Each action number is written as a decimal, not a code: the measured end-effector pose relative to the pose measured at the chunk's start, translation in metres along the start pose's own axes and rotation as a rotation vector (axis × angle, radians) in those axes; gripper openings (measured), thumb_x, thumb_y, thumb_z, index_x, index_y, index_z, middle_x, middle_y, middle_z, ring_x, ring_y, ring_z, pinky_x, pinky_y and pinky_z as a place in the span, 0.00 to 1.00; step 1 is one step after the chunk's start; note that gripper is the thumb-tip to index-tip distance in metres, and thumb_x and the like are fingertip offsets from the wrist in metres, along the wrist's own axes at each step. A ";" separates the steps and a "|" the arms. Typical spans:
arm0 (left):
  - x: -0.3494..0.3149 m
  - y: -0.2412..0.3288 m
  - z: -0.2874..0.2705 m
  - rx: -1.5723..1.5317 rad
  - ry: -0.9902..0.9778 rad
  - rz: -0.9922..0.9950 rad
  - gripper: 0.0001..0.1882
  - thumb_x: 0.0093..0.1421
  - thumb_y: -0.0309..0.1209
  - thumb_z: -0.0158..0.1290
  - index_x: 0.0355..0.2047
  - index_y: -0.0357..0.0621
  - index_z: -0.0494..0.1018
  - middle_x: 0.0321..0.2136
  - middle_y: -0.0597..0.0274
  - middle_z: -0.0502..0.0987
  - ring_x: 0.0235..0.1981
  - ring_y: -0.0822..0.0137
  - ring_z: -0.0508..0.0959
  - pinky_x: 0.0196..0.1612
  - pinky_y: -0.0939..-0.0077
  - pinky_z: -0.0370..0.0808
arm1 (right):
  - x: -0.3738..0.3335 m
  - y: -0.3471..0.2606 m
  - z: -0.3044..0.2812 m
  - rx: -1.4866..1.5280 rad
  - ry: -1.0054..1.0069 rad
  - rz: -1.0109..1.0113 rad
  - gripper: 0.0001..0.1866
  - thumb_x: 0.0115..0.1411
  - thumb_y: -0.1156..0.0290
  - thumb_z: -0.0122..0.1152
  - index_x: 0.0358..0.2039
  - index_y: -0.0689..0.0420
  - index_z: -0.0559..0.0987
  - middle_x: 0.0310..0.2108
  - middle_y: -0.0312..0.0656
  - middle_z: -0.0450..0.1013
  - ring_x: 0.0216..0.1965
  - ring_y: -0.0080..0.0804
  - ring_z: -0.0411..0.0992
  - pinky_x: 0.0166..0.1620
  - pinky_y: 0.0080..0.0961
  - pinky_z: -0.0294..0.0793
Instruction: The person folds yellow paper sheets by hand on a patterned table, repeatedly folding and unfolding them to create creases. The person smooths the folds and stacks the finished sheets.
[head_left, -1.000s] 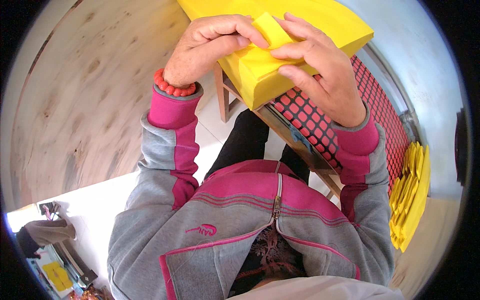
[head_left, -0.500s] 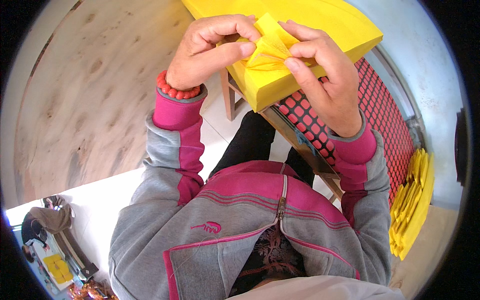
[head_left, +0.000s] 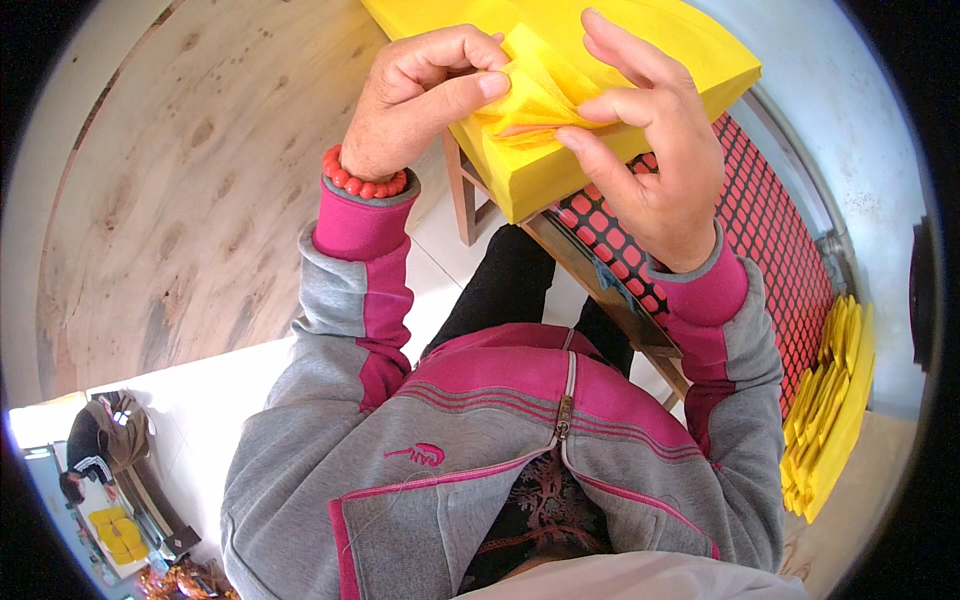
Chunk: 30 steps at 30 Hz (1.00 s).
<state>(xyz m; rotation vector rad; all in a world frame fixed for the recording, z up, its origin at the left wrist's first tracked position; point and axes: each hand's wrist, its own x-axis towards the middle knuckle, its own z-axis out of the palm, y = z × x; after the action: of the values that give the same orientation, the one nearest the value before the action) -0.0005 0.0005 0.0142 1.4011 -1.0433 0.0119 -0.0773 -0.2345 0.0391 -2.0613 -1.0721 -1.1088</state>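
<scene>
A pleated piece of thin yellow sheet (head_left: 530, 85), paper-like, stands in folds above a large yellow block (head_left: 560, 178) that looks like a thick stack of the same material. My left hand (head_left: 425, 85), with a red bead bracelet at its wrist, pinches the left side of the folds between thumb and fingers. At the right end of the folds is my right hand (head_left: 655, 140). Its index fingertip touches the yellow layers and its thumb lies apart just below; the other fingers are raised and spread.
The yellow block rests on a wooden stand (head_left: 462, 195). A red-and-black patterned surface (head_left: 770, 220) lies to the right, beside folded yellow pieces (head_left: 825, 410). A wooden board (head_left: 190, 200) fills the left. At lower left are yellow items (head_left: 118, 535) and dark clothing (head_left: 105, 435).
My right fingers have opened from a pinch on the folds, the upper ones lifting away. The yellow folds have spread wider. My left hand keeps its pinch, barely moved.
</scene>
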 end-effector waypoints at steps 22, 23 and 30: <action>0.001 0.000 0.006 0.014 0.048 0.048 0.04 0.66 0.25 0.53 0.33 0.39 0.74 0.29 0.72 0.75 0.32 0.81 0.71 0.37 0.83 0.68 | -0.008 0.002 0.014 0.091 0.064 0.157 0.14 0.51 0.73 0.74 0.34 0.60 0.76 0.53 0.58 0.75 0.53 0.52 0.76 0.53 0.36 0.76; 0.001 0.000 0.006 0.014 0.050 0.046 0.04 0.66 0.25 0.53 0.33 0.39 0.75 0.29 0.72 0.75 0.32 0.81 0.71 0.36 0.83 0.68 | -0.008 0.002 0.014 0.090 0.064 0.175 0.15 0.51 0.73 0.75 0.34 0.60 0.76 0.53 0.58 0.75 0.53 0.52 0.76 0.53 0.36 0.76; 0.001 0.001 0.006 0.024 0.068 0.034 0.07 0.67 0.27 0.51 0.33 0.38 0.75 0.29 0.72 0.75 0.33 0.80 0.71 0.38 0.82 0.69 | -0.006 0.000 0.015 0.090 0.057 0.172 0.14 0.52 0.72 0.74 0.35 0.60 0.77 0.52 0.57 0.76 0.50 0.52 0.77 0.52 0.36 0.76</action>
<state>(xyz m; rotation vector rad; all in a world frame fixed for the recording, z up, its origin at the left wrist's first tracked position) -0.0040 -0.0042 0.0143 1.3952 -1.0129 0.0966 -0.0728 -0.2257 0.0266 -1.9972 -0.8822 -1.0088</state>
